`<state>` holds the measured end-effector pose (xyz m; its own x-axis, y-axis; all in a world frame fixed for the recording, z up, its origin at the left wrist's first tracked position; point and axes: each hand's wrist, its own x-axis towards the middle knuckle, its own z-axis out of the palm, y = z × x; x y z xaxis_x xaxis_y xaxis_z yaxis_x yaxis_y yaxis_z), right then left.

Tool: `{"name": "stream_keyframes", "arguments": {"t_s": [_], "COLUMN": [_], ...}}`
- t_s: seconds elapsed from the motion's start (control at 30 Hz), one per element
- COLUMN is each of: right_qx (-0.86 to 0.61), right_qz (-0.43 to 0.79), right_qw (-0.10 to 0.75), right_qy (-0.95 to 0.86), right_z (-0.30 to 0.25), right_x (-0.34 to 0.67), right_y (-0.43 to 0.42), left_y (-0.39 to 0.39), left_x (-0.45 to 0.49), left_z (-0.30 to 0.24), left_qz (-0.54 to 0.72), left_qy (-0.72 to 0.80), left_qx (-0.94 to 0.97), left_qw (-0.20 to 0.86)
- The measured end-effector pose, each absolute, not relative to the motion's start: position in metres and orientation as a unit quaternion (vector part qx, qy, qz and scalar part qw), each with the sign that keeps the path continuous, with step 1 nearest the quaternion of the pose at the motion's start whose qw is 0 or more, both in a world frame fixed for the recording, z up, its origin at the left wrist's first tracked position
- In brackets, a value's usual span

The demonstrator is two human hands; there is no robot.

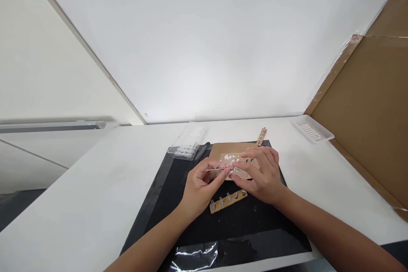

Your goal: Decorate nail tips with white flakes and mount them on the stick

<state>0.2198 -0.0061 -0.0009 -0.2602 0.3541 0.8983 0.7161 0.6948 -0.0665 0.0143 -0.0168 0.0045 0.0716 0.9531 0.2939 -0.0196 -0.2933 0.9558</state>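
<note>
My left hand (199, 185) is closed in a pinch on a thin, pale pinkish clear piece (214, 169), too small to name surely. Its thumb tip meets the fingers of my right hand (263, 176), whose thumb and index finger close at the piece's right end; what lies between them is hard to make out. Just beyond the fingertips, small white bits (228, 157) lie on a clear sheet over a brown board (217, 148). Nearer to me, a wooden strip (225, 207) carries clear upright pegs and round metal studs.
A black mat (204, 231) with shiny tape along its front edge covers the white table (105, 195). At back left stand an open clear compartment box (188, 138) and a dark slim tool (201, 150). Another wooden strip (262, 137) and a white tray (313, 129) lie at back right. Cardboard (366, 123) walls the right side.
</note>
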Motion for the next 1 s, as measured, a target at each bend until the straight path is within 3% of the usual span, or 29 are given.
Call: {"name": "stream_keyframes", "arguments": {"t_s": [1.0], "right_qx": [-0.335], "right_qz": [-0.165], "right_qw": [0.496], "right_qy": [-0.784], "right_z": [0.004], "right_x": [0.2205], "right_y": [-0.0107], "left_y": [-0.0163], "left_x": [0.0141], "left_z": [0.0003], "left_qz": [0.559], "left_qy": [0.403], "left_qx": [0.574], "left_qw": [0.443]}}
